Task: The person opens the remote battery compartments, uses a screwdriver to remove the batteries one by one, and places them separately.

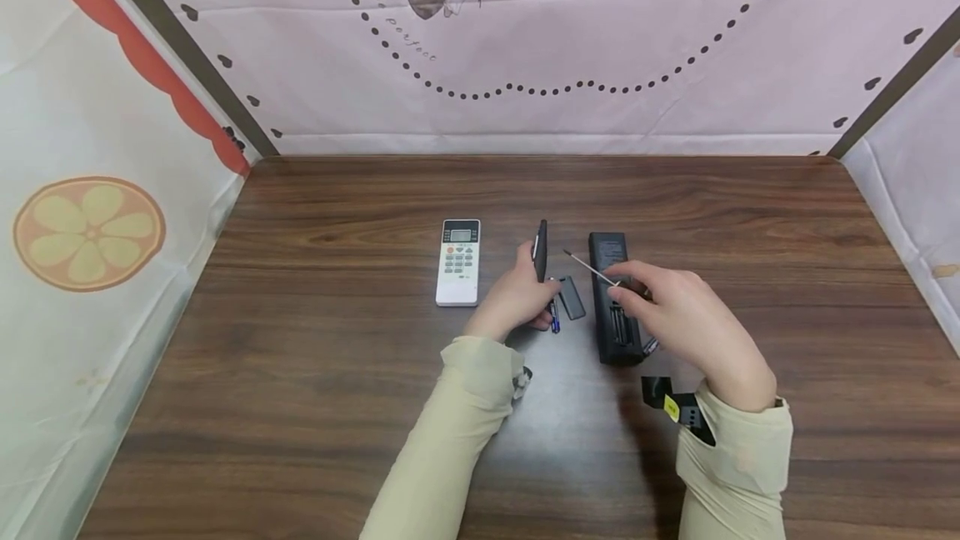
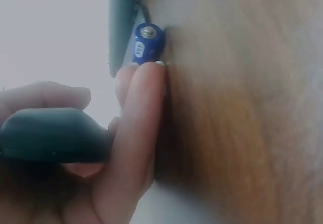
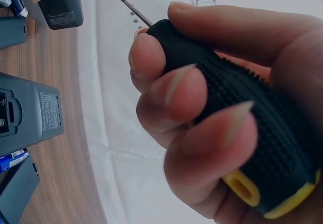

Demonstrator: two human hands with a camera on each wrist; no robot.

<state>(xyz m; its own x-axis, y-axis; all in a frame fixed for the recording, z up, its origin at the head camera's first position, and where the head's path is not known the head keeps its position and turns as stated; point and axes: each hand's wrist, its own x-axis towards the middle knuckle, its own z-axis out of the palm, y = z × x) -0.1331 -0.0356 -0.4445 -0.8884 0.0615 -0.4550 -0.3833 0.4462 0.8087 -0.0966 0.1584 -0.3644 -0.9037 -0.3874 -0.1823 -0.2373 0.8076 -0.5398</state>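
Observation:
My left hand [image 1: 517, 298] grips a small black remote control [image 1: 541, 250], tilted up on its edge. In the left wrist view, fingertips of that hand sit right at a blue AAA battery [image 2: 150, 42] by the tabletop. My right hand [image 1: 686, 315] holds a screwdriver [image 3: 227, 103] by its black and yellow handle, fingers wrapped round it. The thin metal shaft [image 1: 588, 267] points left, over a larger black remote [image 1: 609, 252] lying face down. That remote's battery compartment [image 3: 6, 114] is uncovered, with springs showing inside.
A white remote [image 1: 458, 269] lies left of my left hand. Between the hands lie a dark battery cover [image 1: 572, 298] and a blue battery [image 1: 555, 319]. Another cover [image 3: 20, 188] and battery [image 3: 14, 159] lie beside the larger remote. Printed cloth walls [image 1: 480, 123] border the wooden table [image 1: 337, 398].

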